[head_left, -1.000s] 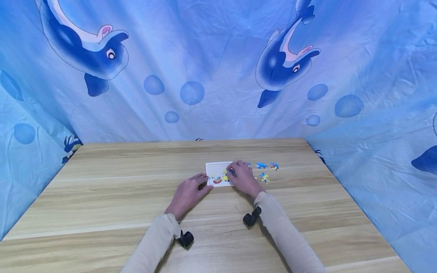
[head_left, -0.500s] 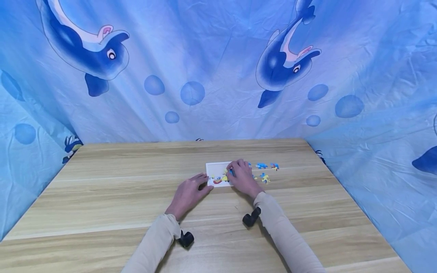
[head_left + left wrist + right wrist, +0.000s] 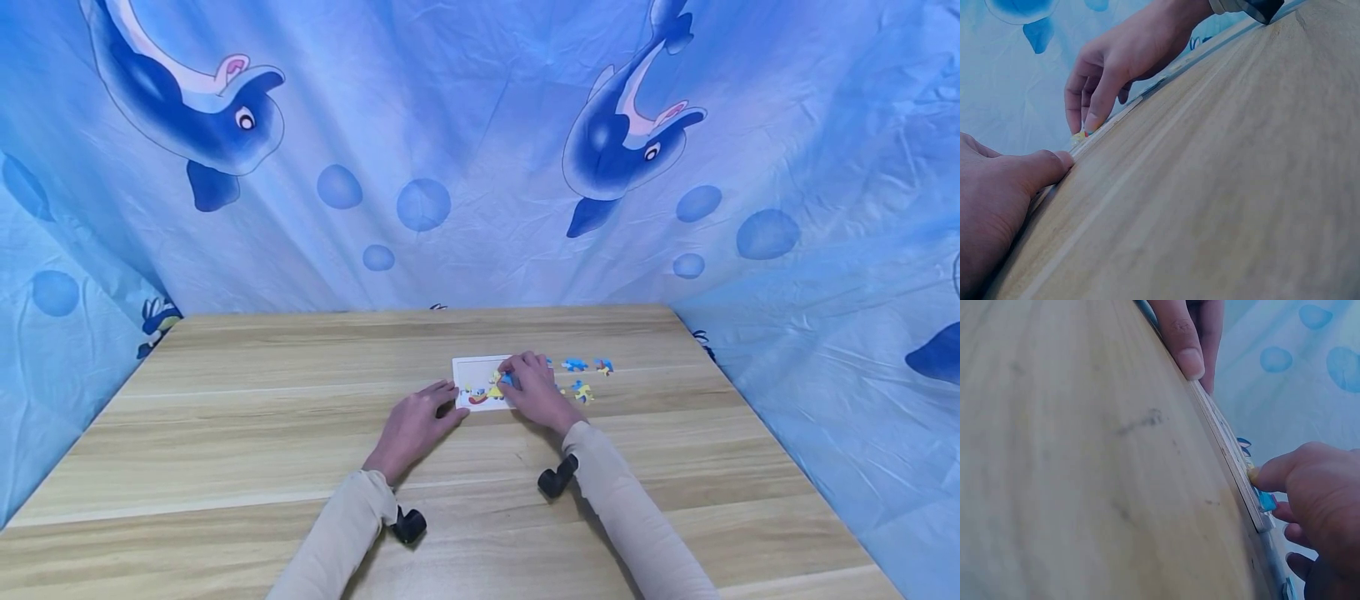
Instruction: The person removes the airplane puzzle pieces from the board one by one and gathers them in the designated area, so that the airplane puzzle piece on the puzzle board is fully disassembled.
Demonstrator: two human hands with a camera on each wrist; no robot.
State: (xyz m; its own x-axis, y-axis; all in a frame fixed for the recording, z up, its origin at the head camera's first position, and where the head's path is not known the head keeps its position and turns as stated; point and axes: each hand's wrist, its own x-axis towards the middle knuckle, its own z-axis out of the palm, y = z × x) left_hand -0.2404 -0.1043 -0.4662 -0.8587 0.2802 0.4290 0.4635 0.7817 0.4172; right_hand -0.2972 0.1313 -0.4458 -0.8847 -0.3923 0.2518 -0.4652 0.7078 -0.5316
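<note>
A small white-framed jigsaw board [image 3: 474, 362] lies flat on the wooden table, with several colourful pieces along its lower part. My left hand [image 3: 411, 427] holds the board's left end, thumb at the near corner and fingers at the side; its thumb [image 3: 1190, 361] shows against the edge in the right wrist view. Over the board's right half, my right hand [image 3: 537, 390] pinches a puzzle piece with blue on it [image 3: 1266, 500] low against the board. Its palm hides the board's right end. In the left wrist view the right fingertips [image 3: 1093, 122] point down at the board.
Loose puzzle pieces lie right of the board, among them a blue piece [image 3: 575, 365], a blue and orange one [image 3: 603, 366] and a yellow and blue one [image 3: 582, 392]. A blue dolphin-print curtain [image 3: 480, 208] hangs behind the wooden table [image 3: 300, 350].
The right hand shifts very slightly at the board, its wrist turning a little to the right. More of the blue and yellow pieces shows beside its fingertips. The left hand stays put.
</note>
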